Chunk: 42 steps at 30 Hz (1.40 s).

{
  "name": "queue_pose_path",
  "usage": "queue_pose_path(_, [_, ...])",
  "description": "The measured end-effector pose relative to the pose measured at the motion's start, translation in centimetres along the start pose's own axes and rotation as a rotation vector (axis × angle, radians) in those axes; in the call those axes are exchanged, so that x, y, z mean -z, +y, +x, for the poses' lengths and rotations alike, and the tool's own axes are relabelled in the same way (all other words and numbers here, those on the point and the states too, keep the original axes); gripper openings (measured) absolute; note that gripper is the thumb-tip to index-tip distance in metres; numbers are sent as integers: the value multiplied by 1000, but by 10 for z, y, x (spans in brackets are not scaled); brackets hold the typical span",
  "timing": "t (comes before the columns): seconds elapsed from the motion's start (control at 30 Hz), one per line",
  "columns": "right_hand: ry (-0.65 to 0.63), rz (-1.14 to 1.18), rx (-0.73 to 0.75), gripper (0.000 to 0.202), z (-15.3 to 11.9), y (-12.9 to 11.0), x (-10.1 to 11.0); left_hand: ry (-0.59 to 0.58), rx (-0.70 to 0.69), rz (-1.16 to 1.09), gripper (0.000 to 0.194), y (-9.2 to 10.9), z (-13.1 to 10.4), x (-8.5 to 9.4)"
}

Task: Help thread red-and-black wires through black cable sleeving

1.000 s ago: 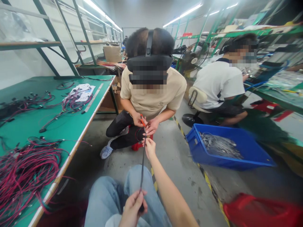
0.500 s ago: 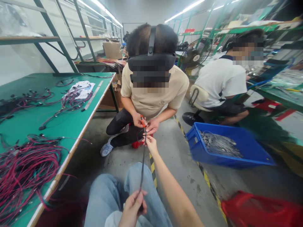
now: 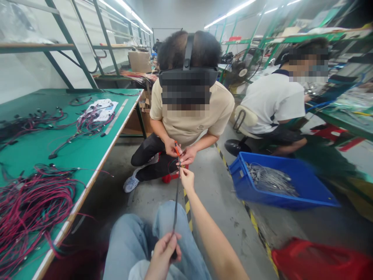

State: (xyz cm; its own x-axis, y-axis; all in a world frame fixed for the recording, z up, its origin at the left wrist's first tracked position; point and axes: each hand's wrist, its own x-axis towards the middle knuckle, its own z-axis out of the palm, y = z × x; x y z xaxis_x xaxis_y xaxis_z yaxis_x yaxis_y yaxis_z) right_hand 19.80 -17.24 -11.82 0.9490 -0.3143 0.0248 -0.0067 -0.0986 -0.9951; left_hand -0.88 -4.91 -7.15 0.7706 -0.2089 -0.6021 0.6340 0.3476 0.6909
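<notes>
- Head view, arms: the right arm reaches out straight ahead over the knees, its right hand [image 3: 187, 177] raised near a co-worker's hands; the left hand [image 3: 163, 254] stays low, close to the lap, wrist bent upward.
- Between both hands a thin dark cable [image 3: 176, 206] runs taut, from the lap up to the co-worker's hands.
- Room: a green counter [image 3: 87, 151] stands on the left, with a tangle of red and black wires [image 3: 32, 206] at its near end and smaller wire harnesses [image 3: 87, 124] farther back.
- A blue bin [image 3: 291, 194] holding grey cables sits on the concrete floor [image 3: 221, 210] to the right, a red bag [image 3: 320, 260] nearer.
- A co-worker in a beige shirt [image 3: 189, 120] crouches opposite, holding an orange-handled tool [image 3: 176, 148] at the cable's far end; another person in a white shirt [image 3: 274, 101] sits behind.
- Hands: the left hand is closed around the cable's near end, fingers curled tight; the right hand pinches the cable's upper part, fingertips together on it.
</notes>
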Motion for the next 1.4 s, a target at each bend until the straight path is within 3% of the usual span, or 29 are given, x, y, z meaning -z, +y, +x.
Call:
queue_pose_path(0.17, [47,-43,6,35,-5,-2,-4,-6,-9,-18,50,-1,0,1])
queue_pose_path(0.57, [29,-108,27,38,-5,-5,-2,47,14,-16,55,2,-1,-3])
queue_pose_path(1.4, [38,-174,50,41,-10,-4,-3,40,-15,-15,49,0,-5,0])
